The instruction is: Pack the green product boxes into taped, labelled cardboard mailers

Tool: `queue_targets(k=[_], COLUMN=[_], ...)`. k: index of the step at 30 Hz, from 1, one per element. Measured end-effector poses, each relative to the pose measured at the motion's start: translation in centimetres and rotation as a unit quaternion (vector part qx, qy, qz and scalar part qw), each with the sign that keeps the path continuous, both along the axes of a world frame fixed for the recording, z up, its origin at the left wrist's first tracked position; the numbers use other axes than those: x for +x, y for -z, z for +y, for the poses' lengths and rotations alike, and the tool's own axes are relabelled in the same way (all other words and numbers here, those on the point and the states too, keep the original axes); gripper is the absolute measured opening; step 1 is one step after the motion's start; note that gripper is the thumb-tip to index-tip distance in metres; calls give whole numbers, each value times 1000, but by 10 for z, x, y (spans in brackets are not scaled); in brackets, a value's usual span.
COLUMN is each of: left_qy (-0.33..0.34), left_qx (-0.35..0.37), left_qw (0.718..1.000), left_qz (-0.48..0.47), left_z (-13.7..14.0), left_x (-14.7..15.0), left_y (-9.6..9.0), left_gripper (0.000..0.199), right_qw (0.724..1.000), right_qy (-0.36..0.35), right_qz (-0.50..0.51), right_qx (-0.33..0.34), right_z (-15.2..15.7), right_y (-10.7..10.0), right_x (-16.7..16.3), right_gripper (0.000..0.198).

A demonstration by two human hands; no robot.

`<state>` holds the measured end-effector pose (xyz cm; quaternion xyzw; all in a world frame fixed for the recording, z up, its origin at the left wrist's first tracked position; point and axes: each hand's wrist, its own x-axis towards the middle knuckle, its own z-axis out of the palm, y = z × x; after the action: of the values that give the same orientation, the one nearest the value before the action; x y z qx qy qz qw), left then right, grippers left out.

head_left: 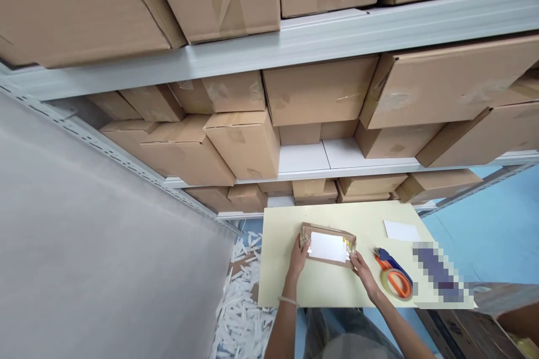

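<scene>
A small brown cardboard box (332, 230) lies on the pale yellow table, with a white label or sheet (327, 247) on its upper side and shiny clear tape at both ends. My left hand (298, 257) grips the box's left end, the thumb on top. At the opposite end, my right hand (362, 270) holds the lower right corner. The undersides of the fingers are partly hidden. Right of my right hand lies a tape dispenser (394, 269) in blue and orange, carrying a tape roll.
A white card or stack of paper (401, 230) rests on the table (337, 286), and a blurred-out dark item (440, 275) sits at its right edge. Behind stands a metal shelf (236, 61) full of cartons. White paper strips (242, 314) cover the floor at left; an open carton (467, 334) stands lower right.
</scene>
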<state>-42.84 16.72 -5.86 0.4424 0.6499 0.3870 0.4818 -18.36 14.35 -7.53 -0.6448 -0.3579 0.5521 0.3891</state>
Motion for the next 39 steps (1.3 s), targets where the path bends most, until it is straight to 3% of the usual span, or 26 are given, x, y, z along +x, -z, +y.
queue_targets(k=[4, 9, 14, 19, 24, 29, 35, 39], left_qy=[-1, -28, -55, -70, -53, 27, 173, 282], left_qx=[25, -7, -22, -17, 35, 81, 115, 114], left_qw=[999, 1000, 998, 996, 994, 988, 975, 952], left_qz=[-30, -12, 27, 52, 94, 128, 73, 43], left_z=[-7, -22, -51, -84, -123, -166, -207, -230], left_x=[-5, -4, 5, 41, 122, 230, 372, 463], left_y=[9, -6, -36, -82, -117, -136, -146, -143], left_gripper=[63, 61, 61, 67, 67, 63, 57, 55], right_qw=[997, 996, 998, 999, 986, 951, 911, 893], right_qy=[45, 49, 37, -9, -32, -19, 105, 210], right_qz=[30, 32, 22, 1, -101, -282, -393, -396], right_qx=[-55, -64, -46, 31, 130, 124, 73, 33], right_z=[-6, -19, -40, -55, -89, -154, -254, -322], right_y=[-4, -14, -36, -79, -127, -166, -201, -205], right_x=[-2, -8, -3, 32, 118, 229, 350, 419], right_gripper=[74, 82, 80, 75, 68, 68, 66, 63])
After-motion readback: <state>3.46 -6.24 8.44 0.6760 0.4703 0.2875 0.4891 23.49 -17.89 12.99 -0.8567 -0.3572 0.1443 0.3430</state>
